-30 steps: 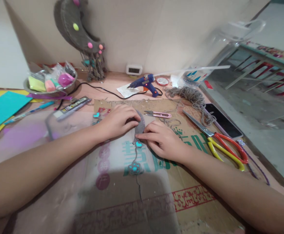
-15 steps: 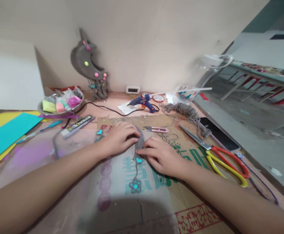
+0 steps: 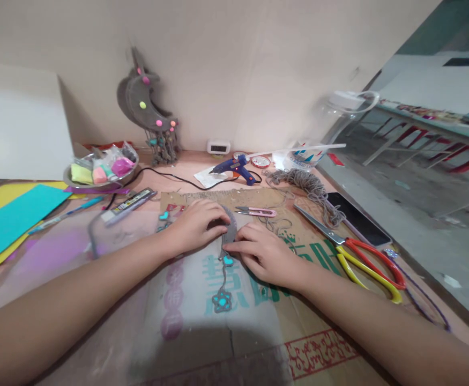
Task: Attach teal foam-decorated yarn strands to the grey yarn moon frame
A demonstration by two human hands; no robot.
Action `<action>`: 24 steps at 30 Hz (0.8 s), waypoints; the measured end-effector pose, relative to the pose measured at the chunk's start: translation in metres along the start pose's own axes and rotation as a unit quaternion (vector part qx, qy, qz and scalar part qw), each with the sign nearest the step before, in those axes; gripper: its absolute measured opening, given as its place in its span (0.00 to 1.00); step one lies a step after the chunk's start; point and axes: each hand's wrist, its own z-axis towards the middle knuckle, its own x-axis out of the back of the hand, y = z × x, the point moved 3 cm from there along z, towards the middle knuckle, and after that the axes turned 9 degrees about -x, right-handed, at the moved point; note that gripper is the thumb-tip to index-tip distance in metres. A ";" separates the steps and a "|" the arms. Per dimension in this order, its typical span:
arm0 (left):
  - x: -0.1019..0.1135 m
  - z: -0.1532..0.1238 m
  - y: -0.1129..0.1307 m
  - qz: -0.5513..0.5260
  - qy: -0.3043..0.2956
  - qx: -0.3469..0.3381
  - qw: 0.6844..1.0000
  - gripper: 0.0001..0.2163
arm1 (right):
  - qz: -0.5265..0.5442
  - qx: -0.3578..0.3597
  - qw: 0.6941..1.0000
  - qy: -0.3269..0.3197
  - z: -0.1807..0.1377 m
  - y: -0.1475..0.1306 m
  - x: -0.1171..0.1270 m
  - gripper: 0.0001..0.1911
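A grey yarn-covered piece with a curved upper edge (image 3: 231, 230) lies on the cardboard between my hands, its outline partly hidden by my fingers. My left hand (image 3: 198, 225) is closed on its left side, thumb and fingers bent over it. From the right, my right hand (image 3: 264, 254) presses curled fingers against its lower end, index finger pointing left. Just below the fingertips sits a small turquoise heart (image 3: 228, 261). A grey cord runs down from there to a grey flower with turquoise filling (image 3: 222, 301). Another turquoise heart (image 3: 164, 215) shows beside my left wrist.
Pink thread snips (image 3: 256, 212) lie beyond my right hand. Large scissors (image 3: 350, 246), a phone (image 3: 358, 220) and grey yarn (image 3: 302, 185) are on the right. A blue glue gun (image 3: 236, 167) stands behind, its cord running left to a bowl (image 3: 97, 185). A moon ornament (image 3: 138, 102) leans against the wall.
Both hands keep their hold with hardly any movement. The flower and its cord sit slightly higher and further left in view, and the whole scene has shifted a little.
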 end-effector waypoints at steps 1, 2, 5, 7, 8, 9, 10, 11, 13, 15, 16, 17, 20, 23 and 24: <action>0.000 0.000 0.000 0.002 0.001 0.000 1.000 0.07 | 0.000 0.002 1.000 -0.001 0.000 0.000 0.000 0.17; 0.000 0.000 0.000 0.003 0.004 -0.002 1.000 0.07 | -0.001 0.004 1.000 -0.002 -0.001 -0.001 0.000 0.17; 0.001 0.000 -0.001 0.008 0.013 -0.013 1.000 0.07 | 0.005 0.008 1.000 0.005 -0.001 -0.003 0.000 0.16; 0.003 0.000 0.000 0.020 0.017 -0.020 0.999 0.07 | 0.009 0.002 1.000 0.023 0.000 -0.002 0.002 0.16; 0.003 0.000 0.000 0.026 0.016 -0.024 0.999 0.07 | 0.009 -0.005 0.999 0.033 0.000 -0.002 0.004 0.16; 0.003 0.000 0.000 0.031 0.014 -0.029 0.999 0.07 | 0.006 -0.012 0.999 0.043 0.000 -0.001 0.005 0.16; 0.003 0.000 0.001 0.033 0.013 -0.034 0.999 0.06 | 0.001 -0.018 0.998 0.052 0.000 0.000 0.006 0.15; 0.004 0.001 0.002 0.033 0.013 -0.037 0.999 0.06 | -0.005 -0.022 0.998 0.058 0.000 0.000 0.007 0.15; 0.004 0.001 0.003 0.029 0.015 -0.036 0.999 0.06 | -0.014 -0.020 0.998 0.063 0.000 0.000 0.007 0.15; 0.004 0.001 0.004 0.027 0.017 -0.032 0.999 0.06 | -0.020 -0.010 0.998 0.065 -0.001 0.000 0.007 0.15; 0.004 0.001 0.004 0.027 0.015 -0.030 0.999 0.07 | -0.022 -0.003 0.998 0.063 -0.001 0.000 0.007 0.16; 0.004 0.000 0.004 0.028 0.013 -0.030 0.999 0.07 | -0.025 0.003 0.998 0.060 -0.001 -0.001 0.006 0.16; 0.003 0.000 0.003 0.033 0.004 -0.031 0.999 0.07 | -0.034 0.019 0.998 0.039 0.000 -0.001 0.002 0.16; 0.003 0.000 0.003 0.034 0.000 -0.032 0.999 0.07 | -0.038 0.020 0.999 0.019 0.000 0.001 -0.001 0.16; 0.003 0.000 0.002 0.034 0.000 -0.033 0.999 0.07 | -0.037 0.019 0.999 0.015 0.000 0.001 -0.001 0.16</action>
